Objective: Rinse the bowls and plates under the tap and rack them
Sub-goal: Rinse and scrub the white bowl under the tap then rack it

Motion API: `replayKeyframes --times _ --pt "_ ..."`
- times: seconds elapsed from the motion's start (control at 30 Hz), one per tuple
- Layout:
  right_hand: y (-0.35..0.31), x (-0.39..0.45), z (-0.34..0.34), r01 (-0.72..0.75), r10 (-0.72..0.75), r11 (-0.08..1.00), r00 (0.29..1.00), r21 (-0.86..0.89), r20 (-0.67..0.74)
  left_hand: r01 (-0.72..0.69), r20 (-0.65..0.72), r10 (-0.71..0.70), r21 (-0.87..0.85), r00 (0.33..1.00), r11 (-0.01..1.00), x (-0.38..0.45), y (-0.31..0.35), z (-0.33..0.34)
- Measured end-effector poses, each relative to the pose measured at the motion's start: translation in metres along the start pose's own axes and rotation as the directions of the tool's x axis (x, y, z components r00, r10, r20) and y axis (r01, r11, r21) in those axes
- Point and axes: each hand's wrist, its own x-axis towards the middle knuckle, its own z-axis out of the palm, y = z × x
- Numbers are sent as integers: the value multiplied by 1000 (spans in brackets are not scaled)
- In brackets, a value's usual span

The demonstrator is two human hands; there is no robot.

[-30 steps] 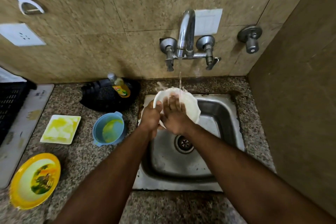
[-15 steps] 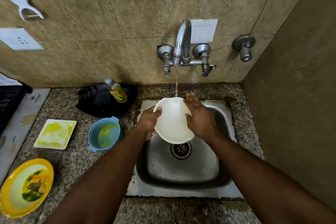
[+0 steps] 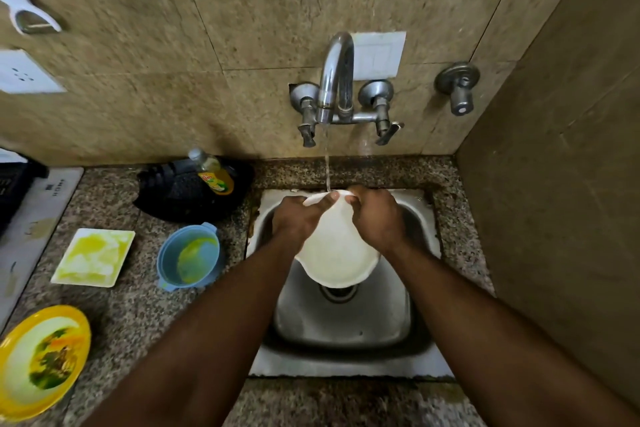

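Note:
A white plate (image 3: 337, 255) is held tilted over the steel sink (image 3: 420, 369), its far rim under the running tap (image 3: 334, 80). My left hand (image 3: 299, 218) grips the plate's left rim, thumb on top near the water stream. My right hand (image 3: 375, 218) grips the far right rim with curled fingers. On the counter to the left sit a blue bowl (image 3: 188, 256), a square white plate (image 3: 93, 256) smeared yellow, and a yellow-rimmed plate (image 3: 43, 360) with food residue.
A dish soap bottle (image 3: 213, 173) stands on a black pan (image 3: 180, 194) behind the blue bowl. A black rack (image 3: 14, 184) edge shows far left on a white board. A wall valve (image 3: 459, 87) sits right of the tap. A tiled wall closes the right side.
The plate has turned and dropped lower over the drain. My right hand moved from the plate's right side to its far rim by the stream. The camera view shifted slightly.

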Motion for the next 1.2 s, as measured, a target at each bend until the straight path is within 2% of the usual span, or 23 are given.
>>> replayKeyframes --times 0.1,0.17,0.27,0.37,0.43,0.47,0.5,0.6,0.7,0.77,0.87,0.93,1.03,1.1,1.2 --pt "6 0 -10 3 -3 1000 999 16 -41 -66 26 72 -177 997 982 6 0 5" --pt "8 0 -17 -9 10 1000 998 20 -68 -80 116 120 -303 986 950 11 -4 7" --pt "8 -1 -21 -49 52 998 992 30 -112 -126 165 201 -376 966 918 14 -5 9" --pt "4 -7 -21 -140 140 990 976 10 -164 -18 148 68 -319 987 948 10 -6 16" --pt "-2 -12 -22 -196 187 980 960 -19 -208 162 200 -104 -299 974 940 5 -5 20" --pt "-6 -16 -20 -180 165 982 960 -50 -227 284 274 -191 -357 943 890 4 -3 22" --pt "-10 -21 -17 -135 113 987 967 -85 -229 391 353 -240 -460 904 797 0 5 24" --pt "-13 -39 -1 48 -92 982 965 -181 -245 552 498 -244 -704 832 448 -6 20 27" --pt "-8 -53 12 143 -194 970 943 -196 -271 598 554 -226 -748 801 287 -8 23 23" --pt "-6 -61 20 191 -255 955 921 -228 -296 548 524 -165 -814 836 193 -12 23 20" --pt "-2 -66 25 261 -328 935 895 -241 -303 514 504 -134 -857 853 46 -16 20 18" --pt "0 -68 24 289 -342 933 898 -215 -276 500 491 -126 -865 862 44 -16 15 13" --pt "5 -71 23 294 -312 949 931 -117 -189 437 427 -93 -880 900 186 -21 14 4" --pt "8 -73 25 285 -282 958 956 24 -86 386 380 -76 -887 922 252 -25 14 -1" --pt "1 -73 27 313 -320 940 947 139 34 349 360 -33 -872 932 344 -25 11 -6"
